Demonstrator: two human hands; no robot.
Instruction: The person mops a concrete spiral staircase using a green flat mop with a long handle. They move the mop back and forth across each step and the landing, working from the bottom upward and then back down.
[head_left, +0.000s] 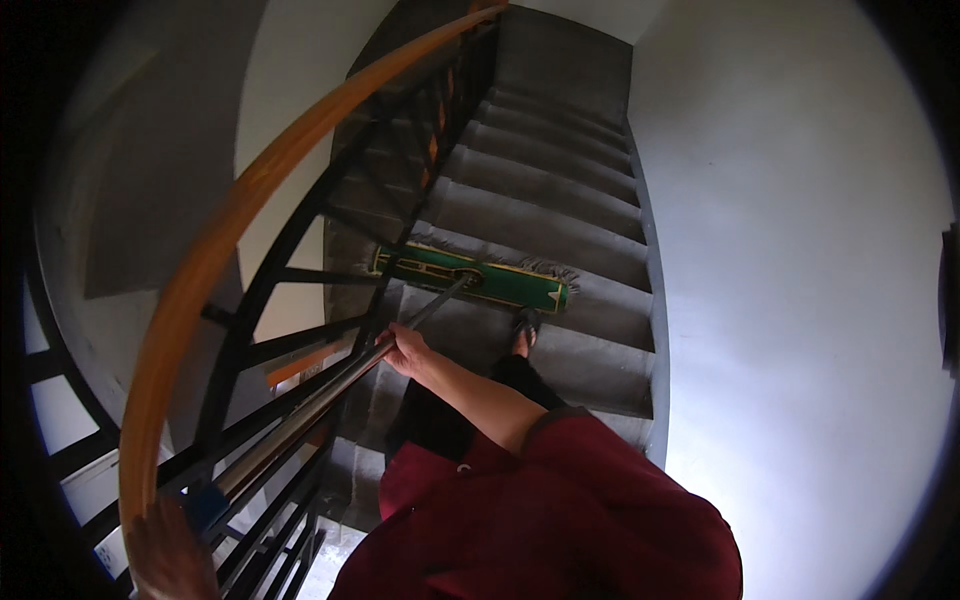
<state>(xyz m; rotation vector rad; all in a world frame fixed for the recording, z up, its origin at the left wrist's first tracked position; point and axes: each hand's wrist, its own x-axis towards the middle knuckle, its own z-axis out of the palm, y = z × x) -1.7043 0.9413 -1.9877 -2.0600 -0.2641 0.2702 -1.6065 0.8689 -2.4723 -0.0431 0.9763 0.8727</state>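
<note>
My right hand (405, 350) is closed around the metal pole (300, 420) of a flat dust mop. The pole slants down to a wide mop head with a green cloth top (517, 286), yellow trim and a grey fringe. That head lies across a stair step, its left end seen behind the baluster railing. At lower left, my left hand (172, 551) is blurred and lies over the wooden handrail (195, 285), right beside the pole's blue end (204, 508). Whether it grips the rail or the pole end I cannot tell.
Dark concrete steps (540, 187) lead away to a landing (566, 56). A black metal railing (292, 232) borders them on the left, a white wall (787, 262) on the right. My sandalled foot (527, 326) is just below the mop head.
</note>
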